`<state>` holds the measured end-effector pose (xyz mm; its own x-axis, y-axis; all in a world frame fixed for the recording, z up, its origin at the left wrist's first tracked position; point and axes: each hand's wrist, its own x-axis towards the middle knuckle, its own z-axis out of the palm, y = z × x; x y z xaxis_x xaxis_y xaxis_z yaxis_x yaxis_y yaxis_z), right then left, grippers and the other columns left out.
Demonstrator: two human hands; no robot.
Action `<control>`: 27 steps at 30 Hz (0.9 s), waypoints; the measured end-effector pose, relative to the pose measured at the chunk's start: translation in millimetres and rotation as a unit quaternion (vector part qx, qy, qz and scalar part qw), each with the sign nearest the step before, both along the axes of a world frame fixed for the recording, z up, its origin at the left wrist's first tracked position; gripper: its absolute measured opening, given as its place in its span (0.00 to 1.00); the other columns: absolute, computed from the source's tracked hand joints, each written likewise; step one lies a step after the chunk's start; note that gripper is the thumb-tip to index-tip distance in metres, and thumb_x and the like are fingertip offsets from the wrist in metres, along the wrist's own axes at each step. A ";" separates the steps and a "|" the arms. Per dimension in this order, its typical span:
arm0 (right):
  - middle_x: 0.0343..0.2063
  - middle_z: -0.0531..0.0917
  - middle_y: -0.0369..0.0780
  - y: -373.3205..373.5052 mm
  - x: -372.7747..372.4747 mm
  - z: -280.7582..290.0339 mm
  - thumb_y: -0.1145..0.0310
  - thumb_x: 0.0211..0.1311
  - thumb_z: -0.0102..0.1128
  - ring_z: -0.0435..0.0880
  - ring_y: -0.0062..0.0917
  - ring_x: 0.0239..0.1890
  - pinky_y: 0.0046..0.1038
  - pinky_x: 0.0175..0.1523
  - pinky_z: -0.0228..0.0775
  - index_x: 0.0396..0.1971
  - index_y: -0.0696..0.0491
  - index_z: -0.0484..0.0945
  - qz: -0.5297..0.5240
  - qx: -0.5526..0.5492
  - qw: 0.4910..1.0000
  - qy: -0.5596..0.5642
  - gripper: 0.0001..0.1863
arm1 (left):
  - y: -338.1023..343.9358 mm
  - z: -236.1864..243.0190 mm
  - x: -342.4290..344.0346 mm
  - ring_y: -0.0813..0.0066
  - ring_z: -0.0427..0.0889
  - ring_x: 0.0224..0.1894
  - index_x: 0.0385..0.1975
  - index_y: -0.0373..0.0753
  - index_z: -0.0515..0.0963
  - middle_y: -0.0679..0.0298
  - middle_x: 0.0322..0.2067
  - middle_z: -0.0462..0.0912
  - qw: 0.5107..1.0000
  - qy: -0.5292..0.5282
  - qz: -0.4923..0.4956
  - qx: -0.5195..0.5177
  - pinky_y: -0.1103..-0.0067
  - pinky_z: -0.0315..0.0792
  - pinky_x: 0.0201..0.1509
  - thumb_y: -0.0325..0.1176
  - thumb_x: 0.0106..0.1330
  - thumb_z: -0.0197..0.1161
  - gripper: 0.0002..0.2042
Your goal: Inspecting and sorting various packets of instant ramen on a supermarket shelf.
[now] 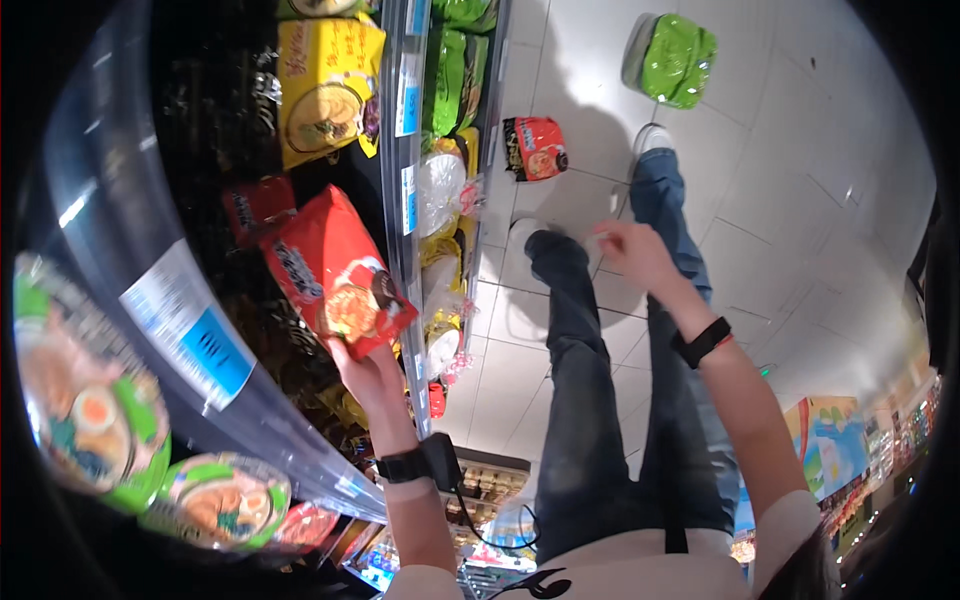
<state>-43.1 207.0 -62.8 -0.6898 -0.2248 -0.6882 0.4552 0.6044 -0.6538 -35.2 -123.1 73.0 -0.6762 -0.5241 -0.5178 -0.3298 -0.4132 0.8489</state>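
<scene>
My left hand (372, 372) grips the lower end of a red noodle bag (335, 280), which is tilted over the shelf at the left. Behind it lies another red pack (245, 208), partly hidden, and above it a yellow noodle bag (325, 95). My right hand (630, 250) is in the air above the floor in front of my legs, loosely curled with fingers apart and nothing visible in it.
A red bag (537, 148) and a green multipack (676, 60) lie on the tiled floor (760, 200) near my shoes. Green packs (455, 80) fill the lower shelf. Bowl noodles (90, 410) sit behind a clear shelf rail (120, 180). Colourful displays (835, 440) stand at right.
</scene>
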 end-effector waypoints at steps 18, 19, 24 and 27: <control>0.23 0.80 0.43 -1.9 -31.1 -177.3 0.68 0.46 0.50 0.80 0.32 0.28 0.29 0.36 0.70 0.33 0.53 0.77 0.002 0.066 0.994 -0.086 0.13 | -83.0 -72.5 -78.9 0.66 0.70 0.48 0.49 0.34 0.65 0.57 0.47 0.71 0.969 -0.057 0.144 -0.191 0.74 0.60 0.55 0.35 0.60 0.51 0.19; 0.24 0.80 0.43 -15.3 -38.0 -176.7 0.67 0.46 0.50 0.80 0.33 0.29 0.29 0.38 0.70 0.34 0.53 0.76 0.004 0.066 0.993 -0.097 0.13 | -55.9 -58.6 -82.1 0.66 0.69 0.49 0.52 0.34 0.63 0.55 0.49 0.69 0.964 -0.051 0.156 -0.209 0.74 0.59 0.55 0.34 0.60 0.51 0.20; 0.33 0.80 0.44 -38.5 -26.2 -209.9 0.67 0.45 0.52 0.78 0.37 0.39 0.32 0.45 0.69 0.38 0.51 0.75 0.040 0.110 0.987 -0.106 0.16 | 4.5 -87.3 -59.9 0.64 0.61 0.57 0.58 0.32 0.54 0.51 0.57 0.58 0.765 -0.116 -0.157 -0.614 0.72 0.53 0.59 0.36 0.63 0.49 0.25; 0.37 0.78 0.45 -48.8 -20.6 -233.9 0.64 0.44 0.56 0.76 0.36 0.42 0.32 0.47 0.67 0.42 0.53 0.73 0.015 0.111 0.986 -0.126 0.21 | 7.0 -120.3 -49.2 0.62 0.55 0.59 0.59 0.36 0.53 0.52 0.59 0.52 0.674 -0.163 -0.300 -0.655 0.69 0.49 0.61 0.38 0.64 0.50 0.26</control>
<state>-63.7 158.2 -296.7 -0.4866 -0.0667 -0.8711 0.5652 0.7362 -0.3721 -84.4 -116.1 -47.3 -0.9322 -0.3586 -0.0481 -0.3608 0.9114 0.1980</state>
